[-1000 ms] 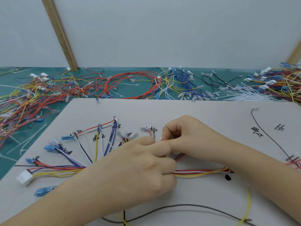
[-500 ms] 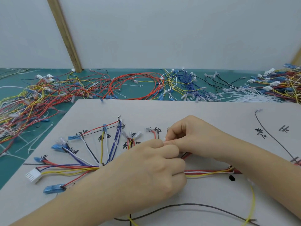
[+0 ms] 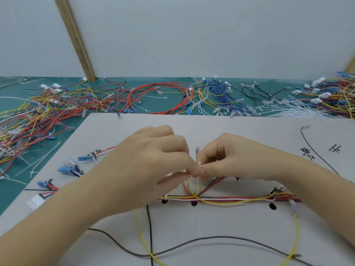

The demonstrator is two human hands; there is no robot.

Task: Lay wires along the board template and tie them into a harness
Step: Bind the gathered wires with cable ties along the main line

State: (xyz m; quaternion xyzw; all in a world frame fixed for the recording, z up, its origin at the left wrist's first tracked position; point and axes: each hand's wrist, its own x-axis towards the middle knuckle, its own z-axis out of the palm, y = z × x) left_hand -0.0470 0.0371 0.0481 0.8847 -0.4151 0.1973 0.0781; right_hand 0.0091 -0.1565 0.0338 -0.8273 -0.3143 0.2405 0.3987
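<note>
wire fan (image 3: 107, 150) behind left hand (image 3: 146, 166)

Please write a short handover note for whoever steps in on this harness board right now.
Left hand and right hand: fingertips meet above the wire bundle, both pinching a translucent cable tie that rises between them.
The bundle runs along the board template; the white connector and blue terminals fan out at its left end.
Done: wires laid along the trunk; one tie seems fitted by the leftmost black dot.
Left: close this tie, then, it seems, tie at the remaining dots. Spare ties lie on the green mat.
</note>
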